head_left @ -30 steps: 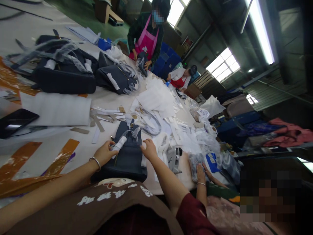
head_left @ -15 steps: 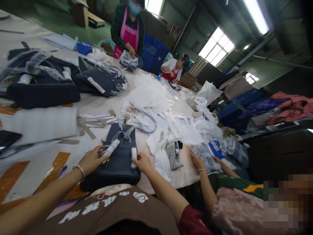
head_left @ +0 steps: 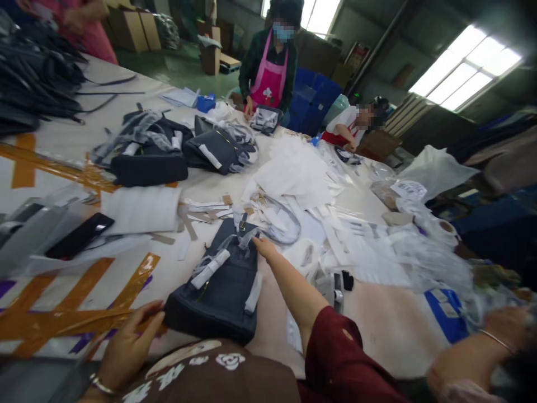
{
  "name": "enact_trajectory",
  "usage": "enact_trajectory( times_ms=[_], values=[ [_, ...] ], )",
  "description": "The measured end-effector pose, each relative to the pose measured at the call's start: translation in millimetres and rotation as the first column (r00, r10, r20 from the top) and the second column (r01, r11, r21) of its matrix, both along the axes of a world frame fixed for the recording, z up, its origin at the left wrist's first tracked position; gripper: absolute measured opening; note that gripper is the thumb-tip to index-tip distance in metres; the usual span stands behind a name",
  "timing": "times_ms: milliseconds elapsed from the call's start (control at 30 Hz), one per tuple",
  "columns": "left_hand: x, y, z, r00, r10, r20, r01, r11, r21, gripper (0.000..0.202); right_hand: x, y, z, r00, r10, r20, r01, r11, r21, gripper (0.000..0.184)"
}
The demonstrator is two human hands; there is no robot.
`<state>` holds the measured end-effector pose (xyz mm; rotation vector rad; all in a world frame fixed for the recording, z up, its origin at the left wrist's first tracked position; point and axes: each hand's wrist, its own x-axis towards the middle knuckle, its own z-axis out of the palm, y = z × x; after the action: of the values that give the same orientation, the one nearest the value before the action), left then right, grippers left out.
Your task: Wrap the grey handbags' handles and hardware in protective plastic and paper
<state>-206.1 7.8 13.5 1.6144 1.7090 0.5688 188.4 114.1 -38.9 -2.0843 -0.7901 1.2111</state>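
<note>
At the near edge of the white bench (head_left: 377, 330), a navy fabric backpack (head_left: 222, 285) lies between two hands. The left hand (head_left: 130, 350) has fingers spread open beside it, holding nothing; the right hand (head_left: 265, 247) has open fingers at its top, apparently gripping nothing. Wrapping judged under way; next calls for a firm grip.

The heap of dark bags (head_left: 33, 78) and pink-clad co-worker (head_left: 84, 22) behind run off the top-left edge.

Right of the navy backpack (head_left: 218, 280), a narrow strip of table (head_left: 272, 330) leaves the right hand (head_left: 266, 245) room — white packing sheets (head_left: 293, 173) crowd beyond it.
</note>
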Motion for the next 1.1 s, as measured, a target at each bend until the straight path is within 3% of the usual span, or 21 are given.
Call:
enact_trajectory(
  times_ms=[133, 233, 300, 367, 467, 533, 600, 633, 700, 767, 867, 1033, 1100],
  values=[
    [-18.3, -30.4, -12.4, 0.994, 0.111, 0.019, -0.106, 0.979, -0.175, 0.039, -17.0, 38.1, -3.7, 0.952, -0.187, -0.241, 0.196, 0.98, 0.014, 0.031],
    [-22.7, -49.7, -20.3, 0.986, 0.159, 0.044, -0.142, 0.956, -0.258, 0.037, -22.3, 50.4, 8.8, 0.89, -0.28, -0.359, 0.323, 0.944, 0.064, 0.035],
    [-23.2, -56.9, -21.7, 0.98, 0.198, 0.019, -0.187, 0.95, -0.251, 0.036, -20.8, 47.8, 22.1, 0.83, -0.332, -0.448, 0.422, 0.899, 0.116, 0.033],
    [-22.7, -54.7, -17.8, 0.982, 0.19, -0.003, -0.186, 0.957, -0.224, 0.035, -17.5, 35.6, 35.6, 0.702, -0.349, -0.62, 0.553, 0.816, 0.167, 0.021],
    [-11.5, -28.6, -2.1, 0.998, 0.051, -0.029, -0.054, 0.993, -0.105, 0.039, -15.5, 2.5, 49.4, 0.516, -0.248, -0.82, 0.679, 0.702, 0.214, 0.014],
    [9.7, 1.1, 11.2, 0.991, -0.086, -0.098, 0.091, 0.994, 0.052, 0.051, -19.1, -24.8, 52.4, 0.526, -0.198, -0.827, 0.661, 0.706, 0.252, 0.021],
    [41.9, 34.2, 21.2, 0.942, -0.269, -0.2, 0.297, 0.947, 0.122, 0.066, -26.3, -52.3, 51.0, 0.557, -0.199, -0.806, 0.639, 0.723, 0.263, 0.025],
    [60.1, 50.3, 23.8, 0.9, -0.35, -0.258, 0.387, 0.916, 0.106, 0.072, -30.6, -65.2, 49.3, 0.564, -0.217, -0.797, 0.637, 0.728, 0.253, 0.027],
    [95.0, 78.4, 23.7, 0.816, -0.47, -0.337, 0.481, 0.875, -0.056, 0.086, -38.8, -89.1, 45.1, 0.561, -0.279, -0.779, 0.653, 0.728, 0.21, 0.03],
    [121.3, 98.9, 17.8, 0.823, -0.492, -0.282, 0.438, 0.868, -0.236, 0.089, -44.8, -110.0, 41.7, 0.553, -0.341, -0.76, 0.671, 0.723, 0.164, 0.034],
    [137.6, 114.8, 6.2, 0.877, -0.459, -0.144, 0.377, 0.841, -0.387, 0.072, -48.6, -136.0, 40.0, 0.553, -0.37, -0.747, 0.682, 0.715, 0.15, 0.034],
    [126.2, 121.3, -7.4, 0.883, -0.463, 0.083, 0.444, 0.761, -0.473, 0.047, -51.2, -160.1, 38.9, 0.523, -0.403, -0.751, 0.709, 0.695, 0.121, 0.033],
    [120.5, 122.5, -13.2, 0.89, -0.443, 0.106, 0.44, 0.775, -0.454, 0.046, -53.4, -163.0, 38.4, 0.496, -0.421, -0.76, 0.732, 0.673, 0.105, 0.032]
  ],
)
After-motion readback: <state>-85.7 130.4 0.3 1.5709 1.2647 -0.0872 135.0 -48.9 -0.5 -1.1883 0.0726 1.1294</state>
